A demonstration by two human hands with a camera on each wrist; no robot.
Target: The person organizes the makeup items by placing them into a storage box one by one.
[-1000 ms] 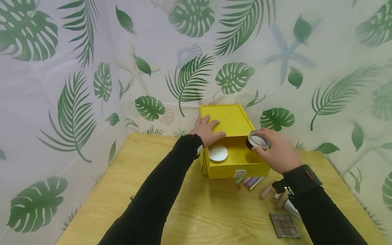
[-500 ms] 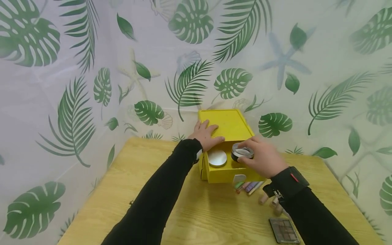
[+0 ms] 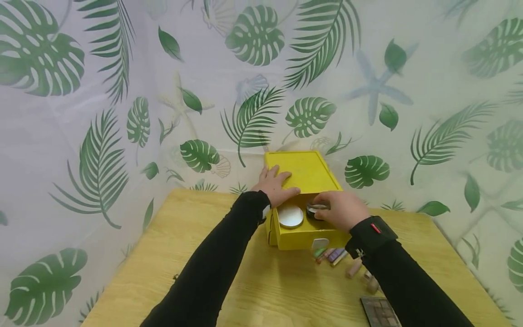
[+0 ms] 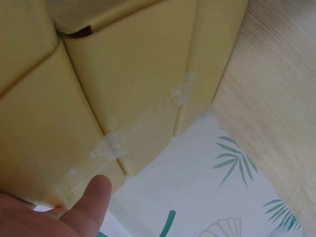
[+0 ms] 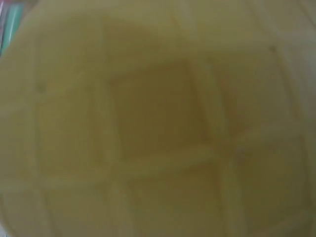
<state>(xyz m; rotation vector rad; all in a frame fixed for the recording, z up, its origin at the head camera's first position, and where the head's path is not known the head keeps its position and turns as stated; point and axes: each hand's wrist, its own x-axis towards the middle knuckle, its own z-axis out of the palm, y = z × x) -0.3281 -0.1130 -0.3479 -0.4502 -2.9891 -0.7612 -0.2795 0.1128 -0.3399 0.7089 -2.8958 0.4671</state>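
Near centre, the right hand (image 3: 345, 210) grips a black jar (image 3: 312, 212), probably light, best held by its sides; the left hand (image 3: 277, 186) spreads on a yellow box (image 3: 308, 172).

The box (image 3: 301, 171) is yellow, the round disc (image 3: 291, 216) white, the jar (image 3: 311, 215) dark, the sleeves (image 3: 216, 259) black; green leaves (image 3: 310, 116) pattern the pale backdrop (image 3: 212, 59), yellowish woodgrain the desk (image 3: 265, 290).

I am facing a pale wall covering (image 3: 347, 122), with a similar left-hand side (image 3: 32, 136) meeting it at a corner. Printed green leaves (image 3: 310, 117), a blue starfish (image 3: 375, 86) and a faint shell (image 3: 220, 165) are patterning it. A wood-grained table (image 3: 261, 295) is stretching before me, and soft light is falling, faintly violet leftward.
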